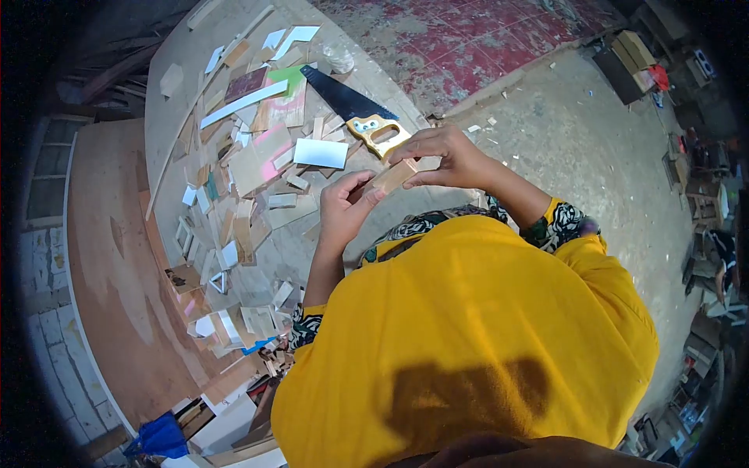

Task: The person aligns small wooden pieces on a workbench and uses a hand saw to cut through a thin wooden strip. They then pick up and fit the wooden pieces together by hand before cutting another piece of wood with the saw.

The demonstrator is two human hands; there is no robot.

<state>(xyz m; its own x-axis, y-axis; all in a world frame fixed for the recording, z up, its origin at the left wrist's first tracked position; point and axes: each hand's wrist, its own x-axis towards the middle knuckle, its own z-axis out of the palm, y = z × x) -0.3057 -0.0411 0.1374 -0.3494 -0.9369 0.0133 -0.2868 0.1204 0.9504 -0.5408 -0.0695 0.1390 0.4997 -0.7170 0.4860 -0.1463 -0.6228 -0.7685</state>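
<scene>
A small wooden block (394, 176) is held between my two hands above the near edge of the worktable. My left hand (346, 204) grips its left end, thumb on the near side. At the block's right end, my right hand (446, 159) pinches it between thumb and fingers. Just beyond the block lies a handsaw (347, 101) with a black blade and a pale wooden handle, close to my right fingers. A white rectangular piece (321, 154) rests on the table beyond my left hand.
Many wood and white offcuts (253, 168) cover the worktable (175, 47). A brown board (117, 257) stretches along the left. A blue bag (160, 437) lies at the lower left. Cardboard boxes (632, 51) stand on the floor at the upper right.
</scene>
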